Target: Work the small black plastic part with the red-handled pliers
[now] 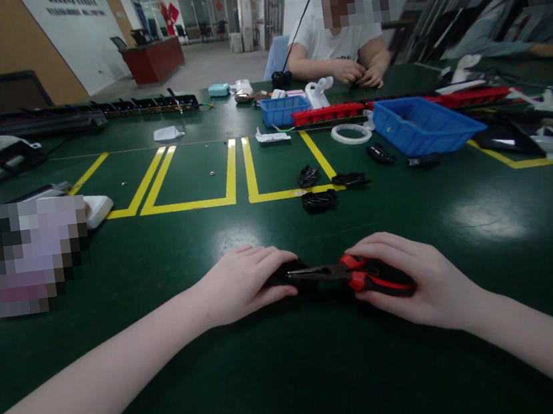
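Note:
My right hand (pixel 416 277) is wrapped round the red and black handles of long-nose pliers (pixel 327 272), whose jaws point left. Low over the dark green table, my left hand (pixel 250 281) is closed on a small black part (pixel 284 272). The tips of the pliers reach this part at its right end; whether they grip it I cannot tell. My left fingers hide much of the part. Farther out lie several similar-looking black pieces (pixel 319 200), just beyond the pliers.
Yellow tape (pixel 188 206) marks boxes on the table. A blue bin (pixel 422 125), a smaller blue bin (pixel 284 108) and a white tape roll (pixel 351 133) stand beyond. At left lies a white object (pixel 99 209) beside a blurred item. A person (pixel 338 55) sits opposite, another at far right.

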Tool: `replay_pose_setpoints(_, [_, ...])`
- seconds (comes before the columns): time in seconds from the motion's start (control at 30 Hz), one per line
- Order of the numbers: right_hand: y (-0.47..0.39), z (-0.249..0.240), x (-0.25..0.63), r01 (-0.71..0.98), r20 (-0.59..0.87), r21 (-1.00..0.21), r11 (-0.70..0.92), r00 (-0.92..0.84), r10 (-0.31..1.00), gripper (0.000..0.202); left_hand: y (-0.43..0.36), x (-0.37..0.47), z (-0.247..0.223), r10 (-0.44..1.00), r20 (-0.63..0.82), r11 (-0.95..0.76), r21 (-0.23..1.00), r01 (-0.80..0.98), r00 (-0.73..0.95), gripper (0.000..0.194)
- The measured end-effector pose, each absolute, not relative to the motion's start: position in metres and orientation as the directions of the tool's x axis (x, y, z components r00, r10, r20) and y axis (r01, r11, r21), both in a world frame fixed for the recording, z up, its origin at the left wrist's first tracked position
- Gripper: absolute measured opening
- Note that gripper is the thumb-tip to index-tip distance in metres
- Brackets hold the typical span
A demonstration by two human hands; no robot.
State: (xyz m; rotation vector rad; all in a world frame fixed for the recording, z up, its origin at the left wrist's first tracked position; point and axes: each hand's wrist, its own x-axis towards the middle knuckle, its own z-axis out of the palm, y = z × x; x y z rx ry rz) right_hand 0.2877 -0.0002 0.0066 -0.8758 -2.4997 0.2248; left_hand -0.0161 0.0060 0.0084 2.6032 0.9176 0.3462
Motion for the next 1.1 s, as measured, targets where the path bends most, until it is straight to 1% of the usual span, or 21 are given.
replay_pose_setpoints(0.23, [-0.002, 0.013, 0.286, 0.541, 0.386, -0.291, 0.789, -0.688, 0.614, 0.035, 0.007, -0.016, 0.008, 0.638, 0.113, -0.73, 0.403, 0.552, 0.762, 0.036])
replay_pose_setpoints(0.6, [-0.002, 0.003, 0.29, 0.558, 0.349, -0.332, 0.761, -0.677, 0.648, 0.036, 0.006, -0.015, 0.008, 0.64, 0.107, -0.735, 0.372, 0.567, 0.761, 0.037])
replay_pose_setpoints(0.83, [-0.001, 0.003, 0.288, 0.556, 0.367, -0.287, 0.78, -0.689, 0.625, 0.037, 0.006, -0.014, 0.007, 0.645, 0.109, -0.734, 0.363, 0.574, 0.756, 0.037])
replay_pose_setpoints(1.1, [0.001, 0.005, 0.29, 0.564, 0.36, -0.275, 0.778, -0.69, 0.628, 0.037, 0.005, -0.015, 0.007, 0.651, 0.11, -0.725, 0.38, 0.574, 0.751, 0.035])
